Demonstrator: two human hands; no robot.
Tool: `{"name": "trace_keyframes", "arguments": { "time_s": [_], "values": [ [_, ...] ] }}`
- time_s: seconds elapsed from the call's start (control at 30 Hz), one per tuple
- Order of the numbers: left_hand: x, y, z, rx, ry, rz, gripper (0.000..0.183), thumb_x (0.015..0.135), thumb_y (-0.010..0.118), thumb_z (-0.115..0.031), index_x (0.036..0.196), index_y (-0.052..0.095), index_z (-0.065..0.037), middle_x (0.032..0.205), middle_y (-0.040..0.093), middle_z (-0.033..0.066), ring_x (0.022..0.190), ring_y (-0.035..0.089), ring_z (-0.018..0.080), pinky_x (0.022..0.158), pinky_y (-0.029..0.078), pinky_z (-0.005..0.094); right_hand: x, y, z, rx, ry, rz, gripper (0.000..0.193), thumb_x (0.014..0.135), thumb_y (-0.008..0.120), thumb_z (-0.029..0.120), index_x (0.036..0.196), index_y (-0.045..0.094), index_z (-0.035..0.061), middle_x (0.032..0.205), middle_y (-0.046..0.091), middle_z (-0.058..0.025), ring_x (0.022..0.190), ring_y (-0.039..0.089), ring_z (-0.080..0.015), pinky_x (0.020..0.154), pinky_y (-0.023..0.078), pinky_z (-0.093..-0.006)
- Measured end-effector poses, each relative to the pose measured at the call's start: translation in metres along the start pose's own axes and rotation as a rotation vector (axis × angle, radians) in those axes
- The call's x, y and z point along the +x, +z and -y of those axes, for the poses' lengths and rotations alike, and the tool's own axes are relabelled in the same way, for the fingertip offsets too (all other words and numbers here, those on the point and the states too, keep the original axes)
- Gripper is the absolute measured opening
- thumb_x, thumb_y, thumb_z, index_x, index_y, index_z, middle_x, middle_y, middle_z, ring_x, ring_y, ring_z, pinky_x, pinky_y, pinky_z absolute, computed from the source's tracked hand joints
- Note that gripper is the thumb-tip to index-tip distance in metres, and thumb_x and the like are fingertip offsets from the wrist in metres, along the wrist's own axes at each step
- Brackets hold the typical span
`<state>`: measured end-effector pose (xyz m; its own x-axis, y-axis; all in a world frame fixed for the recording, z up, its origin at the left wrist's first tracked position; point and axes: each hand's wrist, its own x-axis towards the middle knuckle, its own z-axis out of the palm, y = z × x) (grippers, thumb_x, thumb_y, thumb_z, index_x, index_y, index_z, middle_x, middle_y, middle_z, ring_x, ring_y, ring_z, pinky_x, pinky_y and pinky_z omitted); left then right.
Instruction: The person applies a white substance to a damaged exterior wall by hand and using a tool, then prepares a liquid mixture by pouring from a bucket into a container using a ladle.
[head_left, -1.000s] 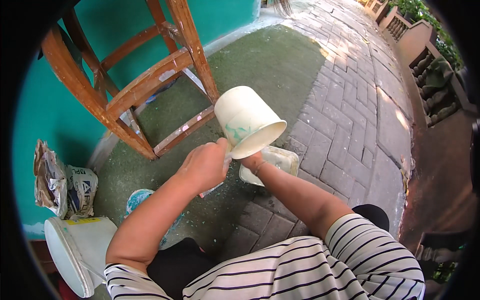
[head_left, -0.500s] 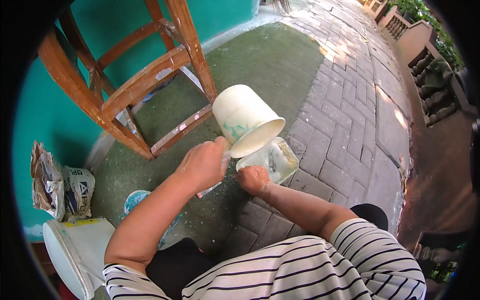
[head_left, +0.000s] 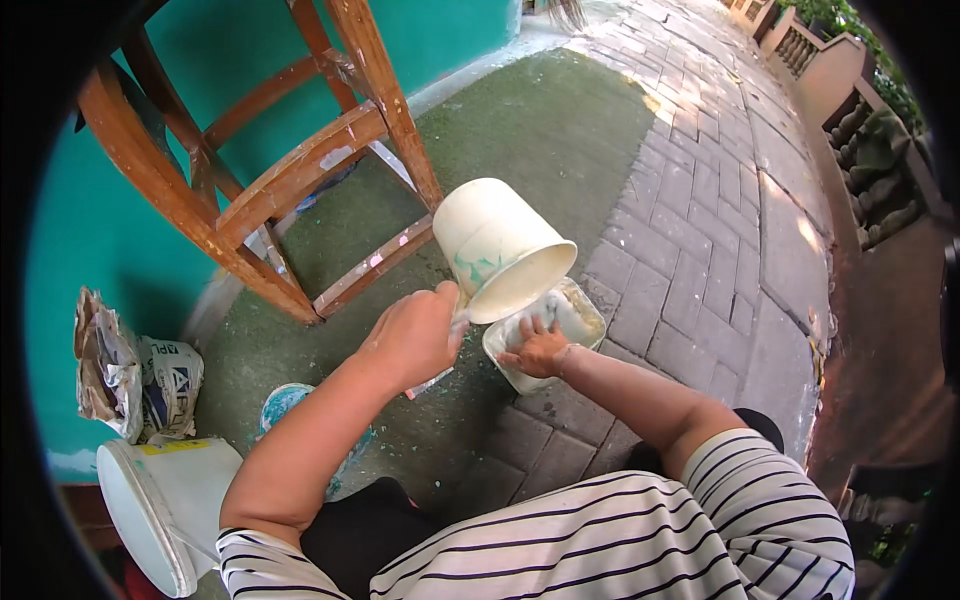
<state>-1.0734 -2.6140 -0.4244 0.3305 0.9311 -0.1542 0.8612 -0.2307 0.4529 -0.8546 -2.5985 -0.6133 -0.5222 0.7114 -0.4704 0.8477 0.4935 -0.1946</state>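
Observation:
My left hand [head_left: 415, 338] is closed round the handle of a cream plastic dipper [head_left: 492, 230] with green paint smears on its side. The dipper is tipped, its mouth facing right and down over a whitish rectangular plastic tub [head_left: 586, 308]. Inside the tub, my right hand [head_left: 540, 350] has its fingers spread, reaching toward the far side. Whitish wet residue shows in the tub. Part of the tub's interior is hidden by the dipper and my right hand.
A worn wooden chair frame [head_left: 300, 185] stands ahead on the left, by a green wall [head_left: 440, 40]. A torn bag [head_left: 170, 385], a white bucket [head_left: 185, 490] on its side and a paint-stained turquoise container [head_left: 285, 402] lie left. Grey pavers [head_left: 690, 260] extend right.
My right hand has gone from closed at the tub's near edge to spread inside it. The tub sits slightly nearer and tilts differently. The dipper stays tipped in my left hand.

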Motion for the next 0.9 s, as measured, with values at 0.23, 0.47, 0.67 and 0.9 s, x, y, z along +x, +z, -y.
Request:
{"name": "trace_keyframes", "arguments": {
  "time_s": [0.23, 0.47, 0.67, 0.9],
  "values": [
    [0.002, -0.003, -0.005, -0.027, 0.004, -0.03, 0.028, 0.082, 0.063, -0.019, 0.091, 0.047, 0.002, 0.079, 0.058, 0.0255, 0.08, 0.057, 0.0437, 0.072, 0.044, 0.0503, 0.034, 0.0, -0.043, 0.439, 0.472, -0.408, 0.029, 0.081, 0.052, 0.017, 0.102, 0.065, 0.0023, 0.098, 0.065, -0.0221, 0.093, 0.063, -0.0365, 0.081, 0.05, -0.0368],
    [0.004, -0.002, -0.011, -0.034, 0.014, -0.008, 0.027, 0.083, 0.063, -0.019, 0.092, 0.047, 0.001, 0.081, 0.058, 0.0259, 0.082, 0.057, 0.0433, 0.072, 0.044, 0.0502, 0.052, 0.009, 0.018, 0.881, -0.043, -0.361, 0.03, 0.074, 0.065, 0.021, 0.096, 0.065, -0.0001, 0.084, 0.065, -0.018, 0.078, 0.062, -0.0301, 0.073, 0.048, -0.0393],
    [0.002, -0.004, -0.009, -0.02, 0.009, -0.039, 0.027, 0.083, 0.062, -0.019, 0.091, 0.047, 0.001, 0.08, 0.058, 0.0258, 0.082, 0.056, 0.0434, 0.073, 0.044, 0.05, 0.03, 0.02, 0.058, 0.586, 0.222, -0.363, 0.022, 0.083, 0.054, 0.019, 0.081, 0.065, 0.0007, 0.088, 0.064, -0.0222, 0.086, 0.061, -0.0409, 0.077, 0.048, -0.0466],
    [-0.006, -0.008, -0.012, -0.031, -0.005, -0.03, 0.027, 0.083, 0.062, -0.019, 0.091, 0.047, 0.002, 0.08, 0.058, 0.0255, 0.083, 0.056, 0.043, 0.074, 0.043, 0.0496, -0.014, -0.016, 0.048, 0.313, 0.059, -0.253, 0.032, 0.083, 0.06, 0.034, 0.081, 0.064, 0.002, 0.086, 0.064, -0.0211, 0.087, 0.062, -0.0376, 0.076, 0.049, -0.0461]
  ]
}}
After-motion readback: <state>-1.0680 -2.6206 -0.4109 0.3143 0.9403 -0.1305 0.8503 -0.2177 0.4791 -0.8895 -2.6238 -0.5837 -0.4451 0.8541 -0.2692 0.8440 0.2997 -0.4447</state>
